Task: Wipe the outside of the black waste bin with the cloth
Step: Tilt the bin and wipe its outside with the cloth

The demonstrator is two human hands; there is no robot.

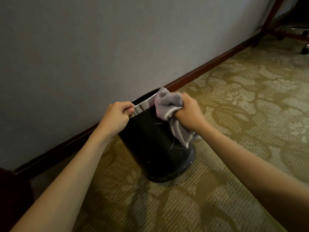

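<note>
A round black waste bin [150, 148] with a shiny metal rim stands on the carpet close to the wall, tilted away from me. My left hand [117, 116] grips the rim on its left side. My right hand [189, 113] holds a bunched grey-lilac cloth [167, 104] pressed against the upper right of the bin's outside, just below the rim. A loose end of the cloth hangs down along the bin's right side. The bin's inside is hidden.
A grey wall with a dark red-brown skirting board [209, 66] runs diagonally behind the bin. Patterned olive carpet [234, 101] spreads to the right and front. Far right at the back stand wooden furniture legs [267, 19] and a chair castor [305, 50].
</note>
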